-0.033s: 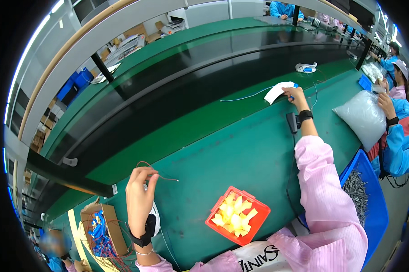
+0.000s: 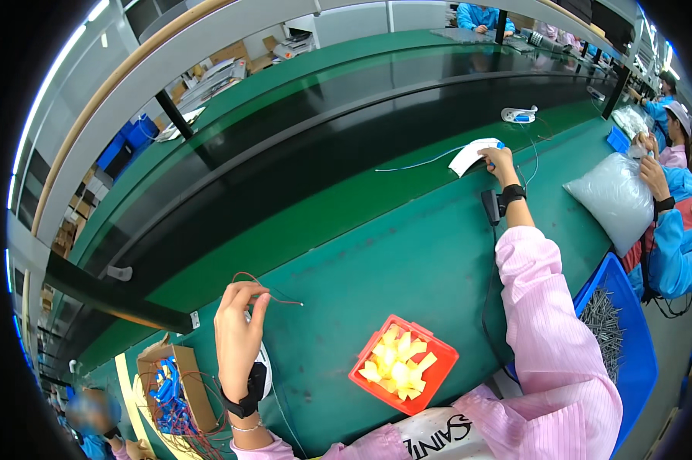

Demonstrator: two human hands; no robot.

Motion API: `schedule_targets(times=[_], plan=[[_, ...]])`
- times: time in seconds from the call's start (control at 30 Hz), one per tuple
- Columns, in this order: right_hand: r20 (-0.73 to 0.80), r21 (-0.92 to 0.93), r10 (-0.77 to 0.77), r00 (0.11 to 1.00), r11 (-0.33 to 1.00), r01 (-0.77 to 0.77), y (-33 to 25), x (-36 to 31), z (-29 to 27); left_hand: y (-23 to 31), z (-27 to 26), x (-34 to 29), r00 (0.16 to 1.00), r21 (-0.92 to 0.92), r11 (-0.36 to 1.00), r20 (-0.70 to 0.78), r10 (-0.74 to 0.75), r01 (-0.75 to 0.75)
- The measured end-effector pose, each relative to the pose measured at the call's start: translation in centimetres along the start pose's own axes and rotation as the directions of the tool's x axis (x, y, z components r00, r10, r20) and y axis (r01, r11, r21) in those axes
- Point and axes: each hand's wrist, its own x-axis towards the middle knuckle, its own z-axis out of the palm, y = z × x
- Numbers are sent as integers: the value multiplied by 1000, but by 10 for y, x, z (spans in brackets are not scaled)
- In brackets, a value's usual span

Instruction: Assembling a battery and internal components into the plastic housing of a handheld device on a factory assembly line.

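My left hand (image 2: pixel 239 331) is closed in a pinch above the green table. Thin red and dark wires (image 2: pixel 288 301) stick out from its fingers; whatever they lead to is hidden in the hand. Under that wrist, partly covered, lies a white casing (image 2: pixel 265 366) with a thin pale wire running down. My right hand (image 2: pixel 500 165) reaches far out to the belt's near edge. Its fingers are closed on the end of a white curved plastic piece (image 2: pixel 471 156), which has blue parts and a blue-and-white wire (image 2: pixel 415 166) trailing left.
Before me sits a red tray (image 2: pixel 439 366) of yellow tape pieces. A cardboard box (image 2: pixel 196 391) at left holds blue wired parts; a blue bin (image 2: pixel 636 360) at right holds metal screws. Another white casing (image 2: pixel 518 115) lies on the belt. A white bag (image 2: pixel 610 198) stands near a co-worker.
My right forearm and wrist have shifted very slightly, with the right hand still at the white piece. The left hand looks almost the same.
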Motion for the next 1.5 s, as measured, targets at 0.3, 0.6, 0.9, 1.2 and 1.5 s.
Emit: schedule_targets(times=[0.3,0.6,0.9,1.2,1.5], plan=[[72,-202,-594,801,778,595,-96,-150,48,47,6,3,971,-219,972,-238,32,-86],[574,336,-594,564,799,499,-128,-367,90,51,72,56,987,-635,758,-143,73,-148],[673,371,-558,485,823,431,-121,-381,92,51,57,52,980,-855,518,-92,-174,12],[922,316,-311,228,949,16,-127,-385,90,45,41,76,997,-966,-257,-8,-79,-28],[929,351,-294,223,892,-284,-129,-361,81,27,29,80,968,-985,-118,-99,-229,-128]])
